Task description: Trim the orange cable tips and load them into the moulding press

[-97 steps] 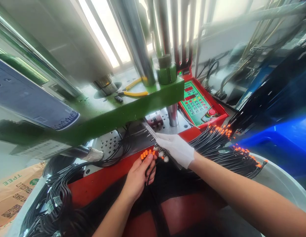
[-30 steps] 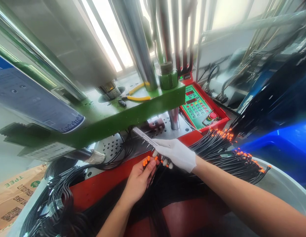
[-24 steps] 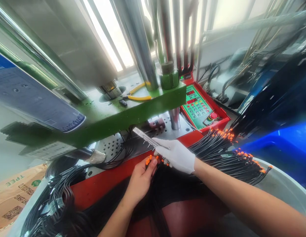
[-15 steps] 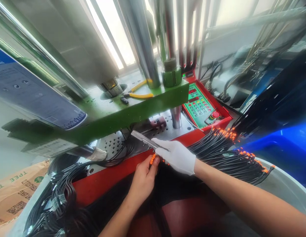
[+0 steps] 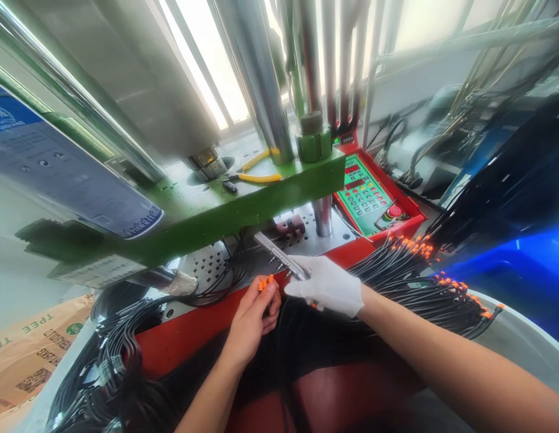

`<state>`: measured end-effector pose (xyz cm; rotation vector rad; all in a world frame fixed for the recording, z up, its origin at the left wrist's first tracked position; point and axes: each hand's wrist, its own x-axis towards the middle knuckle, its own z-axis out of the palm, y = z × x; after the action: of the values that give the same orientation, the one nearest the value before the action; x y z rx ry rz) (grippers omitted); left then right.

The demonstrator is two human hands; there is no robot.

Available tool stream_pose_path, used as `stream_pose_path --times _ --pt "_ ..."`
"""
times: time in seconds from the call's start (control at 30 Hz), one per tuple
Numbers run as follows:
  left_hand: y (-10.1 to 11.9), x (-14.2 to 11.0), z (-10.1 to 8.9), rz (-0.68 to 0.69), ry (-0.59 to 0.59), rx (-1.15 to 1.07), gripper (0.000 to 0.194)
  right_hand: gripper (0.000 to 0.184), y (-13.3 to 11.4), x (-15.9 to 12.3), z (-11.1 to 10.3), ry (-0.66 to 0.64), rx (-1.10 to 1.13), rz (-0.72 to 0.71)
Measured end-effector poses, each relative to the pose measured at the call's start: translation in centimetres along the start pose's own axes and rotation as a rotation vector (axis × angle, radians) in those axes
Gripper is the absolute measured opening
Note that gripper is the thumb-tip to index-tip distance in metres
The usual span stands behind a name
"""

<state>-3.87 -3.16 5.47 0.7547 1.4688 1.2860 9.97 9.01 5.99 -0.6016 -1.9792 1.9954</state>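
Note:
My left hand (image 5: 256, 316), bare, is closed around several small orange pieces (image 5: 265, 282). They look like the orange cable ends nearby; whether cables hang from them inside the fist is hidden. Wearing a white glove, my right hand (image 5: 327, 285) grips a metal bar (image 5: 282, 255) with a row of short pins along its lower edge. The bar tilts up to the left, its other end covered by the glove. A bit of orange shows under the gloved fingers. A small gap separates the two hands. Dark cables (image 5: 291, 385) hang below them.
Ahead stands a press with a green plate (image 5: 243, 210), where yellow-handled pliers (image 5: 260, 177) lie. A red control panel (image 5: 367, 195) is at right. Black cables with orange ends (image 5: 410, 288) lie on a white tub (image 5: 532, 337); more black cables (image 5: 121, 337) hang at left.
My left hand has moved left and down with the orange pieces, away from the bar. The bar in my right hand has turned slightly, showing its pins more clearly.

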Motion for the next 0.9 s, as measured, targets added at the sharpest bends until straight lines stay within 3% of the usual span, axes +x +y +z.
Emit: stream_pose_path --times 0.17,0.5,0.9 --pt "0.0 0.1 0.2 0.031 0.023 0.005 0.028 0.023 -0.2 -0.1 0.0 -0.027 0.029 -0.012" --pt "-0.9 -0.2 -0.6 0.132 0.099 0.382 0.027 0.020 -0.2 -0.1 -0.2 -0.027 0.005 -0.049" --pt "-0.6 -0.1 -0.5 0.243 0.141 0.622 0.027 0.018 -0.3 -0.1 0.2 -0.025 -0.039 -0.023"
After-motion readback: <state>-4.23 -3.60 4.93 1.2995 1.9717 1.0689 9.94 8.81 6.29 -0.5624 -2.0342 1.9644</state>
